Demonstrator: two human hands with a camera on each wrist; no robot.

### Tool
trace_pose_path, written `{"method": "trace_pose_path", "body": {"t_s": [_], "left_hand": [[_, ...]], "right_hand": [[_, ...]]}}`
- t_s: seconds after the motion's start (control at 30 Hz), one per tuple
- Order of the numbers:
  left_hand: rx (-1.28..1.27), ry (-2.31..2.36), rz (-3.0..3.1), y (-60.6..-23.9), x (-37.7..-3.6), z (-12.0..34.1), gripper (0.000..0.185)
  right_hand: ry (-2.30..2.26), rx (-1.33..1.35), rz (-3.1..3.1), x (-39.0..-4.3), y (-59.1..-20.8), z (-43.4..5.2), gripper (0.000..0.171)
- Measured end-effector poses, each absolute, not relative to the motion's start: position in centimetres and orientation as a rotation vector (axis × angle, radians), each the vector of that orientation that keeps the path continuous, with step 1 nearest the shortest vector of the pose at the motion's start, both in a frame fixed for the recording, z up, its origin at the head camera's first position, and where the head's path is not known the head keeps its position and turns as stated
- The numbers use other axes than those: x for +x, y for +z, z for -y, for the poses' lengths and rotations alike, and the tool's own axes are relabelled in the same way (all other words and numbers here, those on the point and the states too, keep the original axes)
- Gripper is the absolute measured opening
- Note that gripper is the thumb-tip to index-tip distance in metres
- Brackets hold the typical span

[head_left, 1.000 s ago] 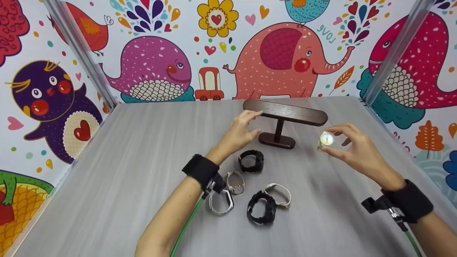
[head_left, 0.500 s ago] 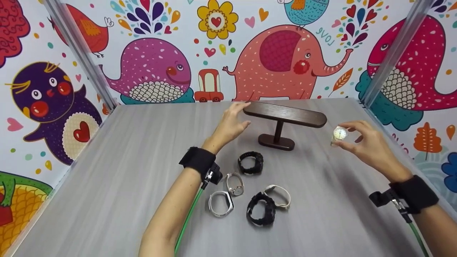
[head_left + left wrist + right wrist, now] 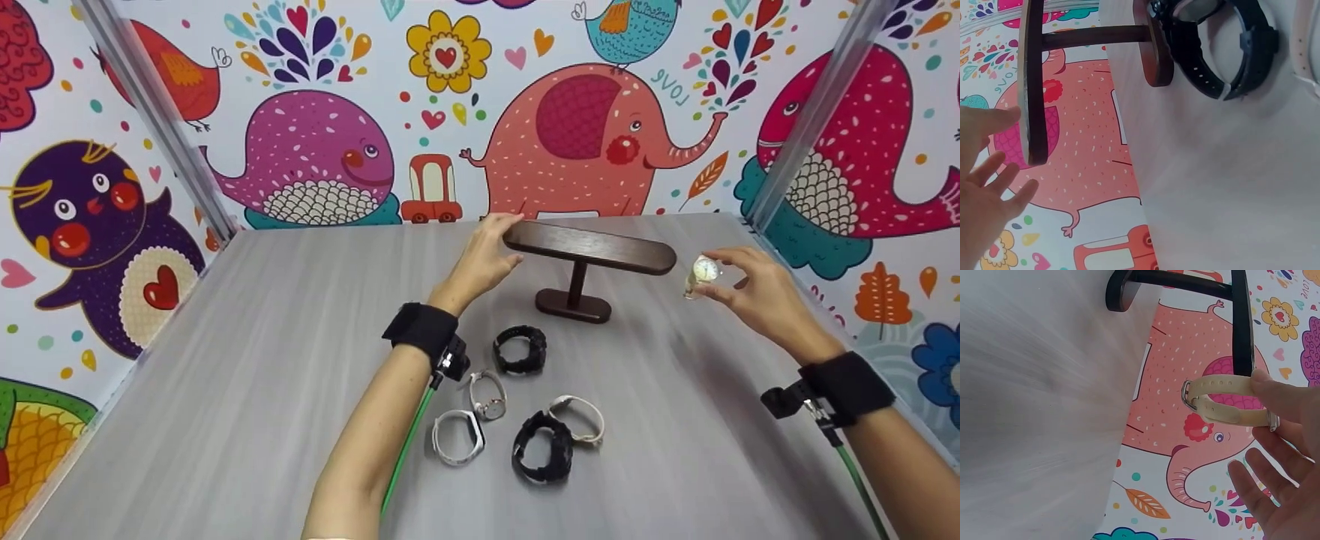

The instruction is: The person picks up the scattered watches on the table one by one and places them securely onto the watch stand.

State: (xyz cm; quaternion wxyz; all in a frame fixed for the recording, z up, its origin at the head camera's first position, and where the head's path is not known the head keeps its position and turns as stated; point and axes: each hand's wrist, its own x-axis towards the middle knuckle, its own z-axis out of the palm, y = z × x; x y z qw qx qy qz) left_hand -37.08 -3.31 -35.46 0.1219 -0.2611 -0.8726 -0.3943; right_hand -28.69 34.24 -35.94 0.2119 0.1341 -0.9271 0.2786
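My right hand (image 3: 765,292) pinches a small wristwatch (image 3: 705,268) between thumb and finger, to the right of a dark brown wooden watch stand (image 3: 589,245). In the right wrist view its cream strap (image 3: 1221,385) is buckled into a loop, with the bar's end just behind it. The other fingers are spread. My left hand (image 3: 481,259) is at the stand's left end, one fingertip right at the bar. Seen from the left wrist, that fingertip (image 3: 1008,119) meets the bar's side, while the remaining fingers reach behind, loosely extended.
On the grey table in front of the stand (image 3: 577,305) lie a black watch (image 3: 538,349), a thin-strapped watch (image 3: 491,409), a white band (image 3: 450,457), a second black watch (image 3: 559,450) and a cream-strapped one (image 3: 596,416). Printed panels (image 3: 315,150) wall the table.
The right hand has carried the wristwatch a little right, away from the bar's end. My left hand has shifted left to the bar's left end. The camera view has tilted slightly.
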Motion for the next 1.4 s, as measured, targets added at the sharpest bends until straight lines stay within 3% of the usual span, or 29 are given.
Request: {"method": "trace_pose_path", "body": {"t_s": [0.5, 0.97, 1.4], "left_hand": [[-0.715, -1.143, 2.608, -36.2, -38.4, 2.5, 0.06], [-0.783, -1.094, 2.554, -36.9, -39.0, 2.3, 0.04], [-0.789, -1.103, 2.524, -37.2, -39.3, 2.6, 0.038]], "right_hand": [[0.746, 0.368, 2.6, -30.6, -35.5, -32.6, 0.047], [0.781, 0.408, 2.594, -31.6, -35.7, -31.7, 0.046], [0.775, 0.429, 2.602, -32.1, -35.8, -31.6, 0.047]]}}
